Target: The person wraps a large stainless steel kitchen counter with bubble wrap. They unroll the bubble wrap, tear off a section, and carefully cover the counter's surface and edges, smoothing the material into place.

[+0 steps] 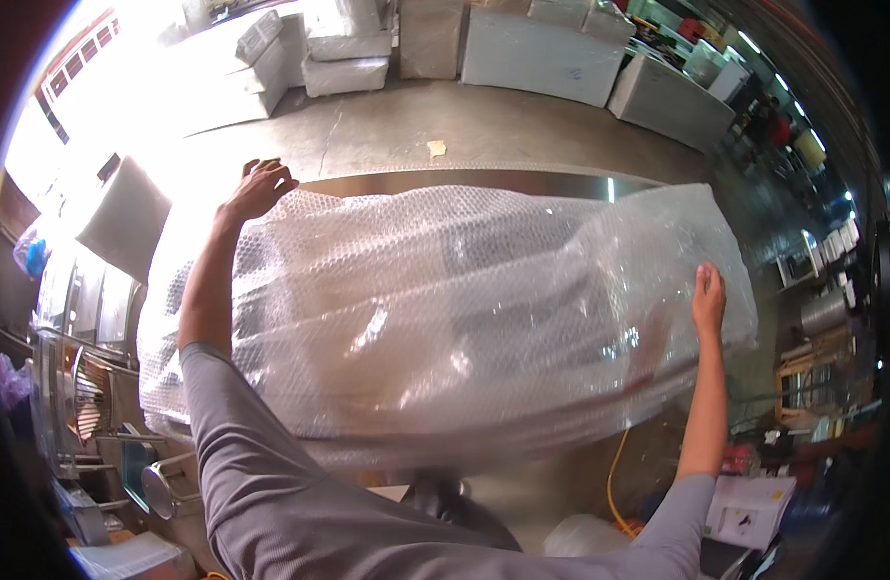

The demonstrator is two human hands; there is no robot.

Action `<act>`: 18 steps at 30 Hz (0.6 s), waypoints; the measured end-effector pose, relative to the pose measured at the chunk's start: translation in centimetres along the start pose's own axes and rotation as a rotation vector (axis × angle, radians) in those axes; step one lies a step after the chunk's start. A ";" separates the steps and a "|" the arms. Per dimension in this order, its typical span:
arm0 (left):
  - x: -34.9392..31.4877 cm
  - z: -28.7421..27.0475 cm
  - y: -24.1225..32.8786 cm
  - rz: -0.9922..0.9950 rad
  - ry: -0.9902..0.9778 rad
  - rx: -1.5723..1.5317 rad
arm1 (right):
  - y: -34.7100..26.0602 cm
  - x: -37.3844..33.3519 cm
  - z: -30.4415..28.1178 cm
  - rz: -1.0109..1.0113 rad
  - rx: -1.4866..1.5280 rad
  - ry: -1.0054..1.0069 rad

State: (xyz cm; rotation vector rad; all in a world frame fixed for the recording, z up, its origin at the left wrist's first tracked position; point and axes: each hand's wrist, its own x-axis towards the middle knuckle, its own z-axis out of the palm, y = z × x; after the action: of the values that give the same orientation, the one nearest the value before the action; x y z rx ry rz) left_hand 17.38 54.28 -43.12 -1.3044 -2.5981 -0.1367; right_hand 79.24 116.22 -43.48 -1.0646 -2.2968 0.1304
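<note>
A wide sheet of clear bubble wrap (416,290) is spread in loose folds over a long, flat panel-like piece in front of me. The piece's shiny metallic far edge (387,184) shows beyond the wrap; the rest of it is veiled by the plastic. At the far left corner, my left hand (259,188) has its fingers bent and closed at the edge of the wrap. My right hand (709,300) rests against the wrap near its right end, fingers stretched out and close together. Its palm side is partly hidden.
White wrapped boxes (542,58) line the far side of the floor. At left stand a pale box (126,217) and metal-framed stools (165,483). A yellow cable (614,483) hangs below the near edge, by a white printed carton (749,510). People are far off at right.
</note>
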 end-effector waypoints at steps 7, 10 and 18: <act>-0.2 0.0 -0.7 -0.245 0.025 -0.151 | 7.1 8.4 9.0 0.227 -0.347 -0.448; -0.4 1.4 -0.8 -0.383 0.116 -0.097 | 10.2 8.0 9.7 0.303 -0.447 -0.503; -0.5 3.2 -2.4 -0.290 -0.049 -0.235 | 11.3 12.6 7.4 0.257 -0.042 -0.213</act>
State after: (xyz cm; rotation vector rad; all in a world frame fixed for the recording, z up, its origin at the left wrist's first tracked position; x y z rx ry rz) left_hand 15.22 52.99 -46.32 -0.9972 -2.8705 -0.4780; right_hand 76.28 134.05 -47.18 -1.4254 -2.3460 0.3115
